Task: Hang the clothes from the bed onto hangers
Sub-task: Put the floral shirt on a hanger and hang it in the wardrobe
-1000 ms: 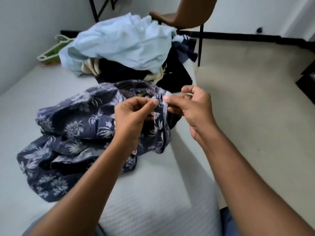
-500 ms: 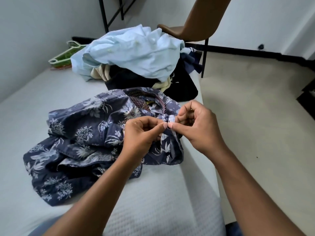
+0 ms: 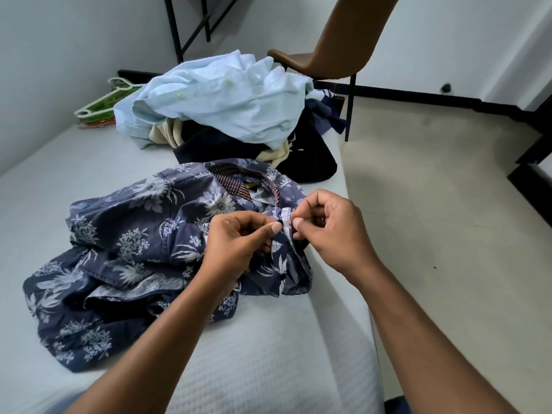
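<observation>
A navy floral shirt (image 3: 125, 243) lies crumpled on the white bed (image 3: 263, 360), its collar toward the far side. My left hand (image 3: 236, 243) and my right hand (image 3: 331, 231) both pinch the shirt's front edge just below the collar, fingertips almost touching over a pale strip of fabric. Behind it sits a pile of clothes topped by a light blue shirt (image 3: 218, 97), with dark and cream garments underneath. Pale green hangers (image 3: 104, 100) lie at the far left of the bed, by the wall.
A brown chair (image 3: 334, 46) on black legs stands beyond the bed's far right corner. Beige floor (image 3: 448, 222) runs along the bed's right side. A black metal frame (image 3: 185, 25) stands against the back wall. Dark furniture edges (image 3: 534, 174) show at far right.
The view has tilted down, so bed and clothes sit lower in frame. Both hands stay pinched on the floral shirt's front edge, shifting their fingertips slightly.
</observation>
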`<state>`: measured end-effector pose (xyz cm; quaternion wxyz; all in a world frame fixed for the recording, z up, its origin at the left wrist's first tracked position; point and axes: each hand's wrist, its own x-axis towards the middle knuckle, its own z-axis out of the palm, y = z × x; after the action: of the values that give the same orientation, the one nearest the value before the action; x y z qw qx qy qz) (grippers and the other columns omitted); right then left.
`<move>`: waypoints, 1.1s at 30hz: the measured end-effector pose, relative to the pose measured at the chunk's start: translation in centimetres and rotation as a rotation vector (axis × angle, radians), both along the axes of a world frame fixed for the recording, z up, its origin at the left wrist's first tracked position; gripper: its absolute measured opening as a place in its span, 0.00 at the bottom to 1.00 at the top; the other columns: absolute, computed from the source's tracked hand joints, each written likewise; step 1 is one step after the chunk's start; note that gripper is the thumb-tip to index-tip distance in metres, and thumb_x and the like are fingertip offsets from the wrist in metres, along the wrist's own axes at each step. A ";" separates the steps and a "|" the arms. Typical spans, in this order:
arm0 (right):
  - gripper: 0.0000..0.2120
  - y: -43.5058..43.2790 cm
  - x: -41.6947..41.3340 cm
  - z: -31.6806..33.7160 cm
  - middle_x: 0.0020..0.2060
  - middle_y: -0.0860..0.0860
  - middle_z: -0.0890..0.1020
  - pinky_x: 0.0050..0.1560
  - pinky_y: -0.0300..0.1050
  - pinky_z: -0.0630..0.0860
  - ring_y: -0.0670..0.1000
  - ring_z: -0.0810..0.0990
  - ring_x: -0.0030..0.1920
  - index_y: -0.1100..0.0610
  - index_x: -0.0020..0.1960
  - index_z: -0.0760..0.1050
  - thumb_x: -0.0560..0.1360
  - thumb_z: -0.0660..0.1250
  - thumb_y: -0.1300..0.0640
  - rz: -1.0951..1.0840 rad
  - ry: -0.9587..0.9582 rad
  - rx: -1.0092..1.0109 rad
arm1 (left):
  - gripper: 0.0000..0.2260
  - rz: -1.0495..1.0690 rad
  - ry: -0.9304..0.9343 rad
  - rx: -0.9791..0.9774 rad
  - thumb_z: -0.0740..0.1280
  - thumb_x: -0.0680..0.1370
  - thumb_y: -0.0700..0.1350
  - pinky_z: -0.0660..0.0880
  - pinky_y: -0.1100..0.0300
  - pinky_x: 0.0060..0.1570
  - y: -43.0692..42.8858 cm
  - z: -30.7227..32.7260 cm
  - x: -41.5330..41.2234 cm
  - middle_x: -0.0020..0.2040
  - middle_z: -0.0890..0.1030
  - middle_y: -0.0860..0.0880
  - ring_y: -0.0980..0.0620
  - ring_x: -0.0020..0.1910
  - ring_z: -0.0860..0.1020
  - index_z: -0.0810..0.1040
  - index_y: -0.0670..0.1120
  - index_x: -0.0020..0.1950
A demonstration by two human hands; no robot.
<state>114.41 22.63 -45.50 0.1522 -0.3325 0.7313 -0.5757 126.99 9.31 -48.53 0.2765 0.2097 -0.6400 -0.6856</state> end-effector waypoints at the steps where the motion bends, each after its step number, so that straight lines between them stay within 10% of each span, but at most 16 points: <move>1: 0.12 0.1 -0.1 0.2 0.39 0.55 0.86 0.46 0.56 0.85 0.57 0.87 0.38 0.56 0.44 0.78 0.76 0.69 0.73 0.019 -0.069 -0.022 | 0.05 0.001 0.001 0.014 0.78 0.73 0.39 0.80 0.58 0.36 -0.1 0.0 0.0 0.37 0.83 0.38 0.47 0.34 0.78 0.86 0.38 0.46; 11: 0.14 0.4 0.5 0.5 0.40 0.59 0.86 0.37 0.49 0.83 0.62 0.87 0.39 0.59 0.45 0.76 0.70 0.78 0.72 0.061 -0.188 -0.060 | 0.06 -0.029 0.008 0.098 0.77 0.72 0.37 0.82 0.60 0.38 -0.2 -0.2 0.2 0.41 0.85 0.36 0.47 0.36 0.80 0.87 0.36 0.47; 24: 0.12 -0.4 2.3 0.1 0.37 0.43 0.82 0.38 0.46 0.80 0.42 0.80 0.36 0.51 0.47 0.76 0.70 0.76 0.62 -0.010 0.639 0.079 | 0.07 0.036 -0.002 0.217 0.75 0.75 0.41 0.82 0.62 0.40 1.0 -1.0 0.0 0.40 0.86 0.41 0.49 0.38 0.81 0.86 0.38 0.49; 33: 0.13 -1.9 3.6 -0.9 0.36 0.46 0.84 0.40 0.47 0.82 0.46 0.83 0.36 0.53 0.44 0.74 0.69 0.77 0.63 -0.193 0.319 -0.014 | 0.06 0.206 -0.114 -0.070 0.71 0.81 0.43 0.73 0.55 0.30 1.5 -1.4 -0.4 0.33 0.82 0.39 0.47 0.29 0.74 0.85 0.46 0.45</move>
<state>117.99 20.69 -46.44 -0.0241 -0.3491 0.7706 -0.5327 126.62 10.79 -49.92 0.3158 0.3031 -0.6534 -0.6176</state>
